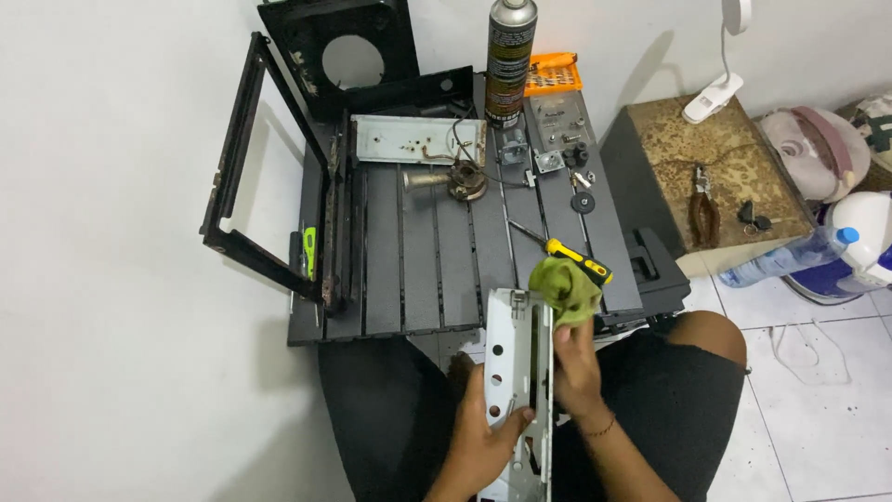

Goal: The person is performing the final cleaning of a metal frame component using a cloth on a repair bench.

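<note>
Over the lap, just below the black slatted table (437, 270), the left hand (483, 437) is gripping a pale metal panel (513, 372), its long axis pointing away from the body. The right hand (576, 367), closed on a green cloth (565, 288), is pressing along the panel's right edge, nearer the far end; a yellow-handled screwdriver (576, 260) is lying just beyond.

A single head-worn camera looked steeply down from above the seated person's lap, facing forward across the dark slatted tabletop (437, 270) toward the white wall (111, 139), at close range
</note>
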